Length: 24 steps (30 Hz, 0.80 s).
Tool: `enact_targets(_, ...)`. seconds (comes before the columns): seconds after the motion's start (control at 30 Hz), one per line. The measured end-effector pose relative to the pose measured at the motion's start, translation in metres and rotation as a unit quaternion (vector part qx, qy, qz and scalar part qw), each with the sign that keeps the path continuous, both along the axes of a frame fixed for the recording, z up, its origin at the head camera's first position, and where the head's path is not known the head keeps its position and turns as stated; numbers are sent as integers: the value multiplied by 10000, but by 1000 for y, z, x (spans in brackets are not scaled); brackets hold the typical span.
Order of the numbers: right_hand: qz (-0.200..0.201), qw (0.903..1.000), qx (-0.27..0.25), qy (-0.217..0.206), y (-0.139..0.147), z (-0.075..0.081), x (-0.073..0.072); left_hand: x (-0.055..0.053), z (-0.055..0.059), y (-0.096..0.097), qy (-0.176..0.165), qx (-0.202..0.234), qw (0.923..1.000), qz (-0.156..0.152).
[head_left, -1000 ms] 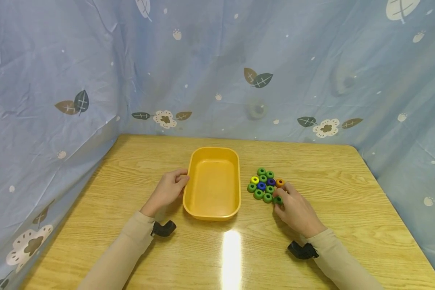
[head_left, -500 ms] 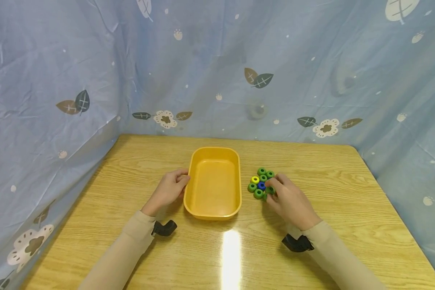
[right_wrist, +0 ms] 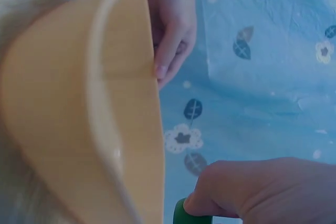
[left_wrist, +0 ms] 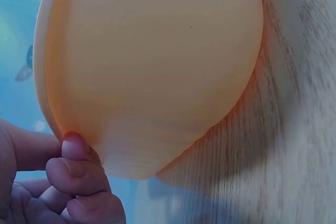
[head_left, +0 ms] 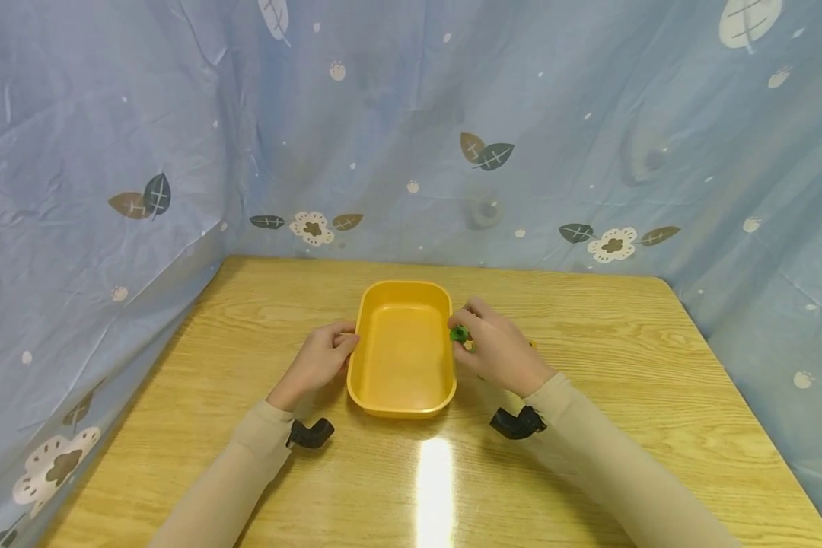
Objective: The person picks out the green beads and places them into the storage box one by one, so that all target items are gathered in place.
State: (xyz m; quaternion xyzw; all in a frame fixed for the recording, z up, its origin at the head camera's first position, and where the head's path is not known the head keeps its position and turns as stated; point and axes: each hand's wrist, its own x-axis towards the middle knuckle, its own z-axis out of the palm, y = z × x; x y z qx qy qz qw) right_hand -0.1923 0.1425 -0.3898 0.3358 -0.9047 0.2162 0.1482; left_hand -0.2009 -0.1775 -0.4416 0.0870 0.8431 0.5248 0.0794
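Note:
An orange-yellow plastic tray with rounded corners lies on the table and its inside is bare. At its left side my left hand holds the rim; in the left wrist view the fingers are curled at the tray's edge. My right hand is at the tray's right rim, pinching a green ring-shaped bead between thumb and fingers. That green bead also shows at the bottom of the right wrist view, just outside the tray wall. The hand hides most of the other beads.
A sliver of an orange bead peeks out behind the right hand. The wooden table stretches to both sides, and a blue patterned cloth hangs along its back and sides. Each wrist wears a black camera mount.
My right hand has gone from the bead cluster leftward to the tray's right rim, taking a green bead with it. My left hand has stayed at the tray's left side.

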Motion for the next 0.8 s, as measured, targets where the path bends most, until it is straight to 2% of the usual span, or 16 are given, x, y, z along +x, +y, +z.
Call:
enact_targets(0.2,345,9992,181,-100,-27,6,-16,2,0,0,11,45,10000,2)
enact_targets(0.43,417,9975,310,-481,-55,8,-39,3,0,0,57,60,10000,20)
enact_targets(0.8,469,9882,533,-1355,-92,-6,-69,2,1,0,58,82,9999,-61)
